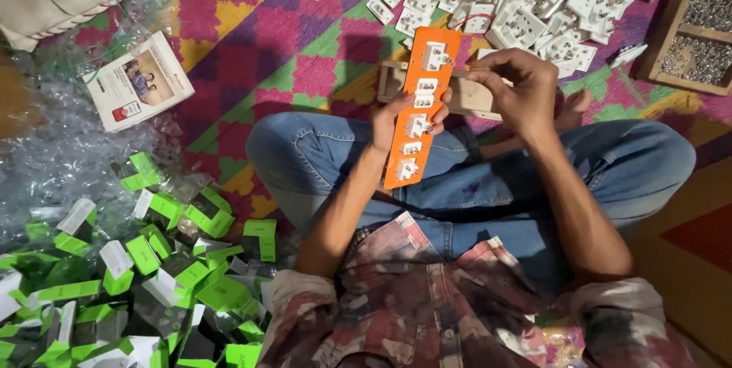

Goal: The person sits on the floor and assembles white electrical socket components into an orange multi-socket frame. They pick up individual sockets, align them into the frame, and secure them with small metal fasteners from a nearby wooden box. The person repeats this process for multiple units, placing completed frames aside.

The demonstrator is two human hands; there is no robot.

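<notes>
head view: left hand grips orange strip of white sockets.
right hand fingers pinched shut, contents unclear; strip looks light, stiff, best held mid-edge.

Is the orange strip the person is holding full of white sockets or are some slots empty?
Looks full: the orange strip, gripped by the left hand, carries six white sockets in a row, with no open slot visible.
</notes>
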